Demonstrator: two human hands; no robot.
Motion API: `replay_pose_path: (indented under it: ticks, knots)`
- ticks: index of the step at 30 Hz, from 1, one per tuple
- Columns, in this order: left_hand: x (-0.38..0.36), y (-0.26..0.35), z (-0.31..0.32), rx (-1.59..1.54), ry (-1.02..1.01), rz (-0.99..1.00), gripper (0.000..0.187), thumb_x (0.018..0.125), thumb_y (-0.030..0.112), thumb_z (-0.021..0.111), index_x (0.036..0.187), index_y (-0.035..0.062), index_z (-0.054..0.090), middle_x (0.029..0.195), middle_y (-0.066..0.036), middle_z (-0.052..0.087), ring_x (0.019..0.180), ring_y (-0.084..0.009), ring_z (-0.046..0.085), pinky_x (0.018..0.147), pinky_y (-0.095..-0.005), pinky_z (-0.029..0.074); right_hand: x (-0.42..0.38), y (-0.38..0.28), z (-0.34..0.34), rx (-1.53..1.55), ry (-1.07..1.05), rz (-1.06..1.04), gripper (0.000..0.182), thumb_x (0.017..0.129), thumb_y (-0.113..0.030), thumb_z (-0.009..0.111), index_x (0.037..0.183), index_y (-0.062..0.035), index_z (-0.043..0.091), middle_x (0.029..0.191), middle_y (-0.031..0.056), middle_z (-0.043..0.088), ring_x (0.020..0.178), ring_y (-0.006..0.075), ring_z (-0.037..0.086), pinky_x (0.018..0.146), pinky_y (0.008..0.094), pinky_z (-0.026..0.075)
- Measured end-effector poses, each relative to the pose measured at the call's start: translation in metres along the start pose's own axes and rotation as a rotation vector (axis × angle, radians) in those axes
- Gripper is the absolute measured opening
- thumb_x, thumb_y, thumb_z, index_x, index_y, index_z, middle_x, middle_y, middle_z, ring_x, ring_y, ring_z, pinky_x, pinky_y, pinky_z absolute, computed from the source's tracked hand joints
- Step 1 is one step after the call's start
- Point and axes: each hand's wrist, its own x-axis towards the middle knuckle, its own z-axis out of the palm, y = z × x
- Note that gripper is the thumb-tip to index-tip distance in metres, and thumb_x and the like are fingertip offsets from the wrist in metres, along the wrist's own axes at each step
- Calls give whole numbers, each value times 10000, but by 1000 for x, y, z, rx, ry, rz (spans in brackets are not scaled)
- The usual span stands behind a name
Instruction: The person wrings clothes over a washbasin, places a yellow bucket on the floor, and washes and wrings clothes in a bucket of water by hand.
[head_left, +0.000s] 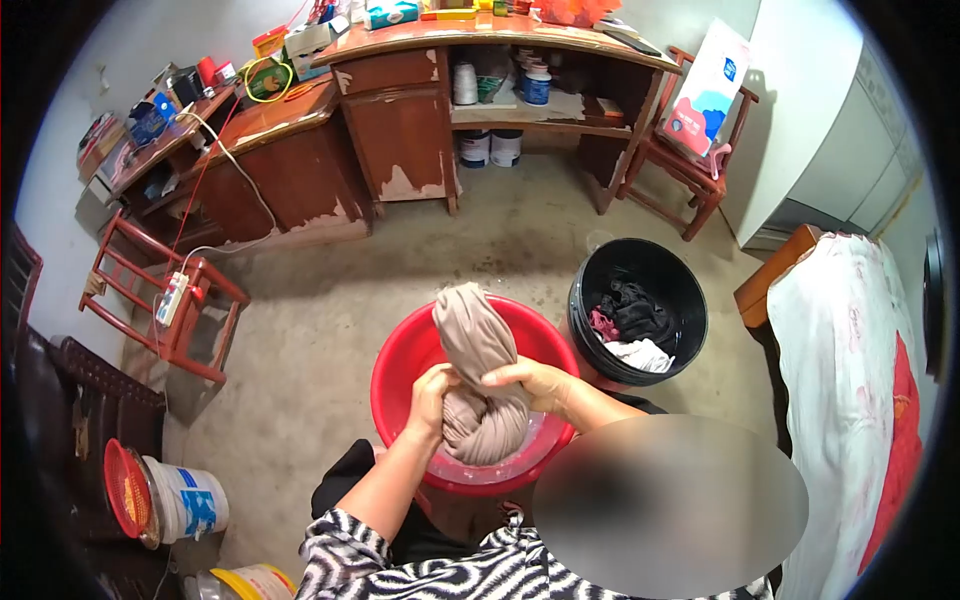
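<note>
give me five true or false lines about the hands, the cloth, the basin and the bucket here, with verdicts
1. The left hand and the right hand both grip the beige cloth. True.
2. The basin below the cloth is blue. False: the basin is red.
3. The black bucket holds dark fabric, pink fabric and white fabric. True.
4. The bucket stands left of the basin in the picture. False: it stands to the right.
5. The beige cloth lies spread out flat. False: it is bunched and twisted.
</note>
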Motion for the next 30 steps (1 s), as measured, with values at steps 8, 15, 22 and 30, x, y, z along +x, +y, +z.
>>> replay_pose_path:
  ticks: [8,15,22,30]
  knots:
    - [3,-6,11,-239,-22,-4,528,876,484,391,1204,76,462,1131,-61,540,1021,-186,519,855,-335,428,-9,24,14,-245,160,-106,572,644,-16,634,1191,-12,468,1101,79,547,984,158,516,868,284,409]
    - [5,47,15,-55,148,-1,438,885,380,454,1234,115,435,1220,-72,460,1117,-208,407,876,-416,380,-53,-51,13,-807,487,-588,583,560,-109,749,1089,-3,529,1051,84,562,987,180,525,872,299,412]
    - [-4,54,1,-200,133,-180,261,849,286,512,1007,84,556,973,-76,588,789,-191,570,701,-320,444,-98,-111,-84,-1881,1118,-607,429,584,-143,676,996,-59,591,1132,130,494,1070,330,441,883,403,421]
    - [-4,60,5,-139,147,-146,224,839,270,530,960,87,577,917,-65,602,759,-178,580,660,-296,445,-84,-95,-135,-1963,1225,-28,619,609,-368,716,1120,-64,544,1250,220,402,1182,380,352,943,468,334]
